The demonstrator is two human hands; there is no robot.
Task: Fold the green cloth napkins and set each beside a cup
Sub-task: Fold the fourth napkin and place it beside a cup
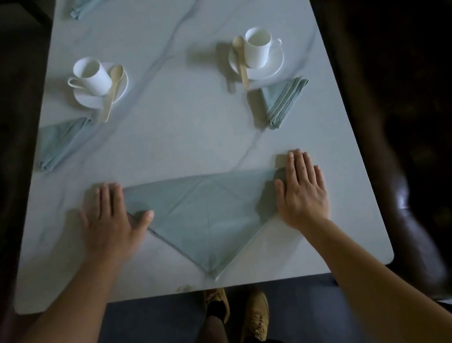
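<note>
Two corners of the pale green triangle-folded cloth napkin [211, 213] at the near edge of the white marble table [182, 136] sit under your left hand [109, 219] and right hand [301, 188], fingers straight and close together, so uneven sliding could skew it.

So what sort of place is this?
Probably a dining room: a marble-look table, a white cup on its saucer with a spoon, and a dark leather chair alongside.

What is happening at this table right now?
A person is folding a green napkin on the marble table. It lies as a triangle with its point toward the person. The left hand and the right hand press flat on its two side corners. The left folded napkin lies by the left cup, the right folded napkin by the right cup.
</note>
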